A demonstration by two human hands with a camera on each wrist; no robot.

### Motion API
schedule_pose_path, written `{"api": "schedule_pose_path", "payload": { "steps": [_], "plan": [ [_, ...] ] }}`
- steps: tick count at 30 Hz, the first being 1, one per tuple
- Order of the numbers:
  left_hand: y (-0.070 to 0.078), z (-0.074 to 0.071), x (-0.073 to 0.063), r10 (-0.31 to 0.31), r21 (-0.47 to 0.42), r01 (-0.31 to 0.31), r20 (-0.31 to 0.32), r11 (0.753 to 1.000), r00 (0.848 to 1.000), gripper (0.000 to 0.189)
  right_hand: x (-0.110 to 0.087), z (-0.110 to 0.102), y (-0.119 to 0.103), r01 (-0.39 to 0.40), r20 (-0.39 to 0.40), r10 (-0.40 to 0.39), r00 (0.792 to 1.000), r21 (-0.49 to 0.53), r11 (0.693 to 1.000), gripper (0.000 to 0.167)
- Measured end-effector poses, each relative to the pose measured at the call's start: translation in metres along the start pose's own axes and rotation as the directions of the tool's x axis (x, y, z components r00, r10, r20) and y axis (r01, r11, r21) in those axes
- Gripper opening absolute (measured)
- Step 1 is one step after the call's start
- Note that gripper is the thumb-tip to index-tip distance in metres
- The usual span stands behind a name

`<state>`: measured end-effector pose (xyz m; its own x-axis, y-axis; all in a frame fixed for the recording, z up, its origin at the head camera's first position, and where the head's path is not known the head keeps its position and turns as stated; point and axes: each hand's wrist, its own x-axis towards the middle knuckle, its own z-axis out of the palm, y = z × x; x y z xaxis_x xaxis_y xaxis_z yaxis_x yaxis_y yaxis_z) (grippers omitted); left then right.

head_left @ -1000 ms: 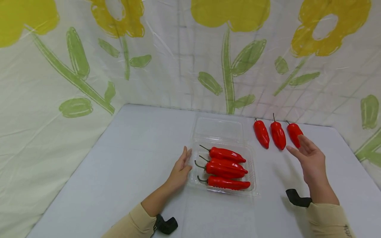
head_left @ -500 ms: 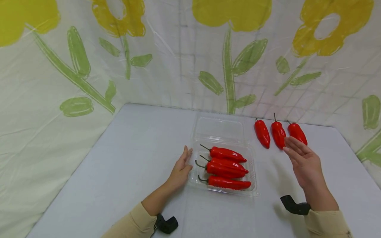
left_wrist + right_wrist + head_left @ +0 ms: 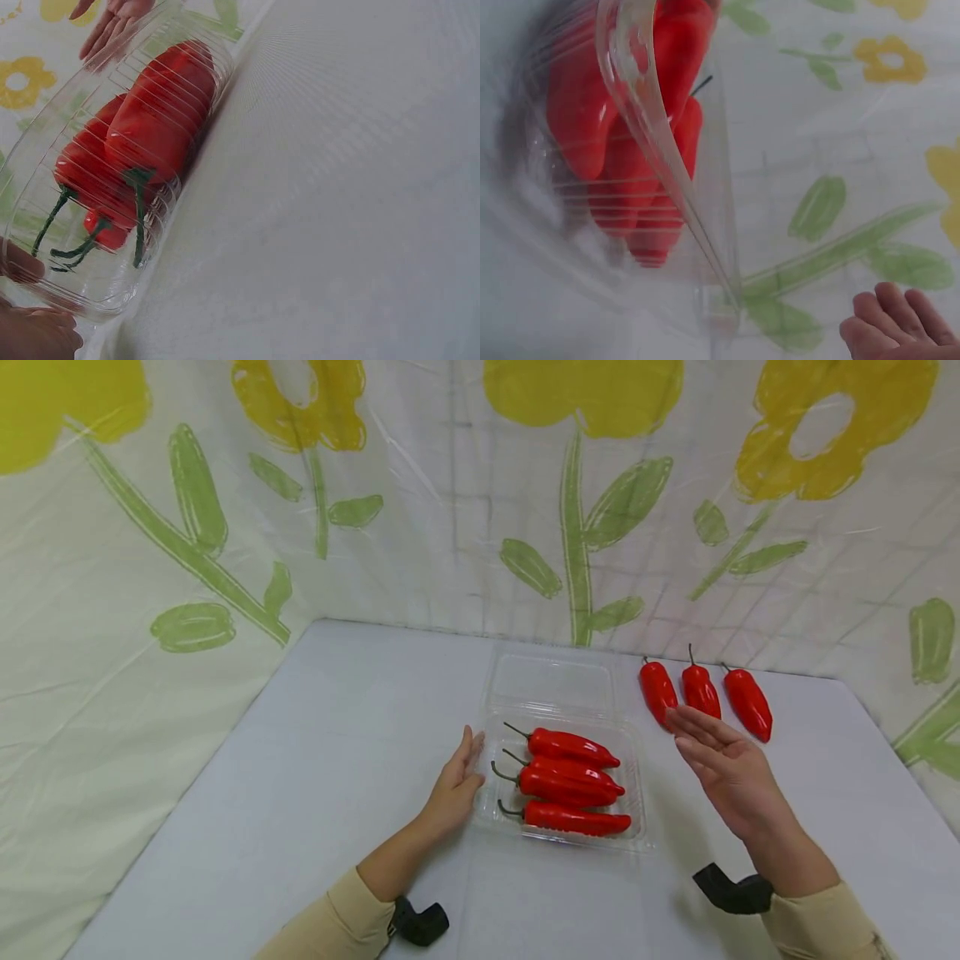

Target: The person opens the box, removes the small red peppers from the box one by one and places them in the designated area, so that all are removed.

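— Two hands (image 3: 592, 777) over one white tabletop (image 3: 315, 760), and between them a clear clamshell box (image 3: 562, 781). Why is the left hand (image 3: 453, 789) laid there?

— Its straight fingers rest against the box's left wall, likely to keep the light plastic from sliding. It grips nothing. The right hand (image 3: 723, 760) hovers open, palm up, fingers apart, just right of the box.

— And the box's lid (image 3: 551, 681)?

— Folded back flat beyond the left hand's fingertips, so the tray is open from above. Three red peppers in the box (image 3: 570, 781) lie side by side, stems toward the left hand.

— Anything else nearby?

— Three loose red peppers (image 3: 701, 693) in a row just beyond the right hand's fingertips. A flowered plastic sheet (image 3: 450, 502) walls the far side. Nothing lies between hand and tray.
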<state>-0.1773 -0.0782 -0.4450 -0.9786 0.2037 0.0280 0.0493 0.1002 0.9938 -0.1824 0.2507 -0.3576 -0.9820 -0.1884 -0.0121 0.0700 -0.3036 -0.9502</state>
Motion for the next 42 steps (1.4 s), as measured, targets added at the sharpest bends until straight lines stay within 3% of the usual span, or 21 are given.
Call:
{"api": "schedule_pose_path", "payload": {
  "steps": [5, 10, 19, 28, 35, 42],
  "plan": [
    [0.000, 0.000, 0.000, 0.012, 0.018, -0.011, -0.011, 1.000, 1.000, 0.070, 0.001, 0.008, 0.002, -0.010, 0.075, 0.014, 0.997, -0.047, 0.999, 0.039],
    [-0.001, 0.000, 0.000, 0.020, 0.025, -0.020, -0.018, 0.999, 1.000, 0.071, 0.000, 0.019, 0.006, -0.005, 0.138, 0.034, 0.990, -0.200, 0.980, 0.043],
    [0.000, 0.001, 0.000, 0.031, 0.010, -0.031, -0.012, 0.999, 0.999, 0.070, 0.000, 0.038, 0.011, -0.055, 0.144, 0.108, 0.984, -0.331, 0.942, 0.046],
    [0.001, 0.000, 0.000, 0.022, 0.008, -0.022, -0.019, 1.000, 1.000, 0.069, 0.004, 0.049, 0.017, -0.128, 0.139, 0.216, 0.966, -0.470, 0.873, 0.048],
    [0.000, 0.000, 0.000, 0.022, 0.003, -0.022, -0.013, 1.000, 1.000, 0.069, 0.009, 0.058, 0.019, -0.115, 0.204, 0.266, 0.942, -0.550, 0.827, 0.058],
    [0.000, 0.001, 0.000, 0.018, -0.013, -0.018, -0.010, 1.000, 1.000, 0.070, 0.017, 0.066, 0.024, -0.132, 0.212, 0.321, 0.923, -0.609, 0.782, 0.056]
  ]
}}
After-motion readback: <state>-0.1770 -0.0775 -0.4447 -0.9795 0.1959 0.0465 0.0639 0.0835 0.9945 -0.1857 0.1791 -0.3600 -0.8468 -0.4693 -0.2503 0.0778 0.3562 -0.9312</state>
